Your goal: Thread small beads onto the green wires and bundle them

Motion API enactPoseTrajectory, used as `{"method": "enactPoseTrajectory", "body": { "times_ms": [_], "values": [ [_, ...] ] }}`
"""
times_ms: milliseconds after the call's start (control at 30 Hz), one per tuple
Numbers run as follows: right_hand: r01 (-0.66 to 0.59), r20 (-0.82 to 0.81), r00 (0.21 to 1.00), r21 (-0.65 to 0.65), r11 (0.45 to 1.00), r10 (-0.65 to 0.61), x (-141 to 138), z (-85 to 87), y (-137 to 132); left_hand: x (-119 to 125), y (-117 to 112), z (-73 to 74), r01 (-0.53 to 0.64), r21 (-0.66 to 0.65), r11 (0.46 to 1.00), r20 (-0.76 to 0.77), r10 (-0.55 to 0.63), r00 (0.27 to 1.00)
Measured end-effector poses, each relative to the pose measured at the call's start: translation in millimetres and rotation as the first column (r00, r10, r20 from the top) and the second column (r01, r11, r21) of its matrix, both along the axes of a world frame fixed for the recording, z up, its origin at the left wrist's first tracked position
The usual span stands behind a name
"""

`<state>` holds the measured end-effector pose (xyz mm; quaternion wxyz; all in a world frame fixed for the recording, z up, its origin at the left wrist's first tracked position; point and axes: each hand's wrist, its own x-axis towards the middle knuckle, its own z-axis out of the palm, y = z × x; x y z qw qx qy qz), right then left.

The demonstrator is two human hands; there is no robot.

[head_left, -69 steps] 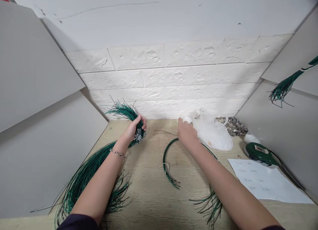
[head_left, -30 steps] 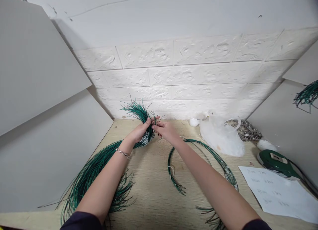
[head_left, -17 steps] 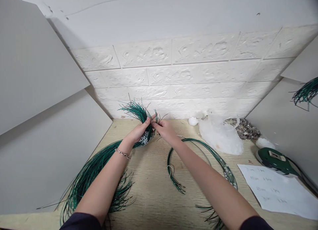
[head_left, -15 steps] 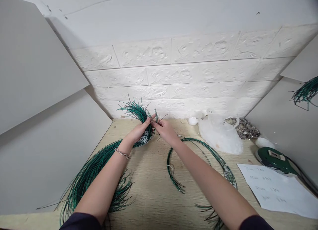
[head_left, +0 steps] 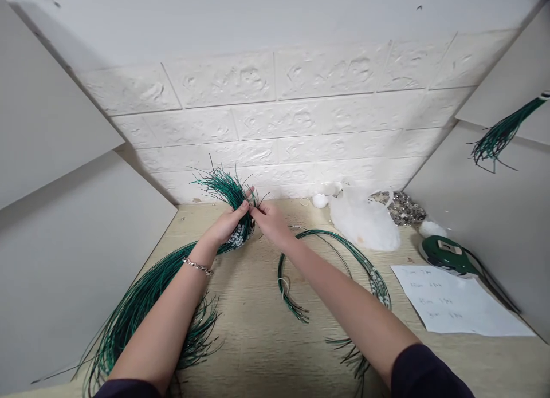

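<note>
One bundle (head_left: 150,283), gripped near its fanned tips

Green wire makes up the bundle, which curves across the table (head_left: 258,352), its upper end raised. The left hand (head_left: 224,224) is wrapped around it, with white beads (head_left: 237,237) just below the thumb. The right hand (head_left: 271,221) meets the bundle's right edge, its fingertips apparently pinched on a few thin strands (head_left: 255,199); the detail is too small to be sure.

Judging by this hold, the left grip should be firm but not crushing, thumb flat, so nothing slides out. Small right-hand moves close to that thumb look safest: wire this springy may fan apart if pulled wide. Level beads would be a fair sign of even strands.

Right of the bundle, well apart, lies a coil (head_left: 360,256); farther right and behind sits a bag (head_left: 365,220).
</note>
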<state>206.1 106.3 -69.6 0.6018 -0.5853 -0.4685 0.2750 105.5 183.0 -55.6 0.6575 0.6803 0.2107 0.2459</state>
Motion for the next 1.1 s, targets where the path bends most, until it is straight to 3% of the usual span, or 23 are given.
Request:
{"method": "enactPoseTrajectory", "body": {
  "times_ms": [167, 333, 467, 700, 1100],
  "values": [
    [0.101, -0.172, 0.98, -0.004, 0.995, -0.1, -5.7, -3.8, 2.7, 0.4, 1.6, -1.2, -0.033, -0.089, 0.996, 0.021, 0.035, 0.999],
    [0.07, -0.32, 0.946, 0.049, 0.996, -0.051, -8.1, -3.1, 2.9, 2.1, -1.3, 1.0, -0.037, -0.148, 0.988, 0.032, 0.042, 0.999],
    [0.037, -0.373, 0.928, 0.111, 0.993, 0.007, -8.7, 0.1, 1.0, 3.4, -4.5, 2.8, -0.028, -0.131, 0.991, 0.069, 0.037, 0.997],
    [0.05, -0.362, 0.932, 0.073, 0.996, -0.02, -5.4, 1.1, -0.4, 2.4, -4.8, 1.3, 0.013, -0.166, 0.986, 0.052, -0.005, 0.999],
    [0.097, -0.51, 0.859, 0.102, 0.99, -0.032, -8.3, -2.0, 3.8, 3.9, -3.5, 1.2, -0.062, -0.259, 0.964, 0.055, 0.079, 0.995]
  ]
}}
